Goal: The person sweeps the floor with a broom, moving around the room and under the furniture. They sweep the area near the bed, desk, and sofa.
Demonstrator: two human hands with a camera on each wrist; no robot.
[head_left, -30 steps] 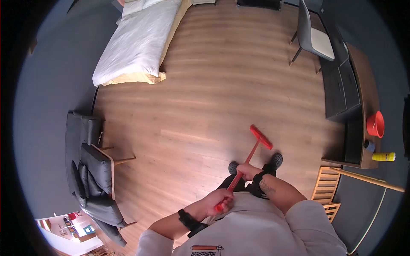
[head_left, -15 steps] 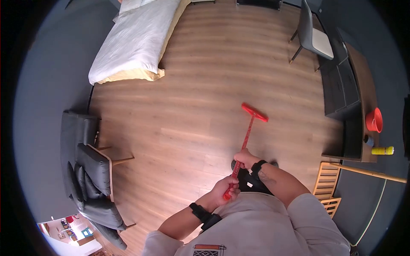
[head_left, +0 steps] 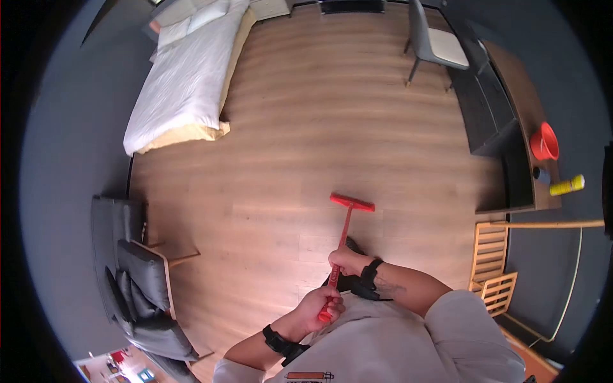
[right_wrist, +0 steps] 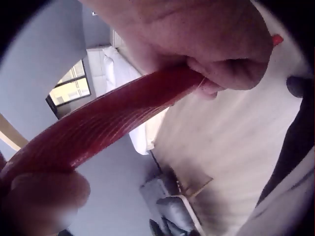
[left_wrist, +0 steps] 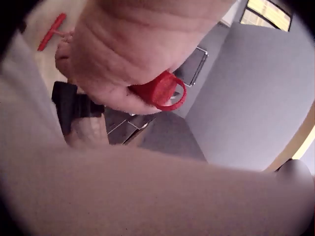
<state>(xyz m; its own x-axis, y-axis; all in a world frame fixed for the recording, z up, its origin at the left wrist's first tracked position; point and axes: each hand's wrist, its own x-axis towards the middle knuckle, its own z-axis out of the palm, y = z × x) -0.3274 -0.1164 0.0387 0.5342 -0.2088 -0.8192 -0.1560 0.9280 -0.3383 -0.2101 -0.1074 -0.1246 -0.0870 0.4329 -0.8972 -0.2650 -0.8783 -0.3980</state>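
Note:
A red broom with a T-shaped head slants down in front of the body. Its head is at the wooden floor, just beyond the feet. My left hand grips the top end of the handle near the belly. In the left wrist view a hanging loop sticks out past that fist. Lower down the shaft, my right hand wraps round the handle. The right wrist view shows the ribbed red handle running between both hands.
A bed stands far left, a dark armchair nearer on the left. Along the right wall are a grey chair, a desk bearing a red bucket and a yellow bottle, and a wooden rack.
The broom head went out away from the feet, then came back closer to them and left. Both hands kept their grip on the handle. The head view has shifted somewhat.

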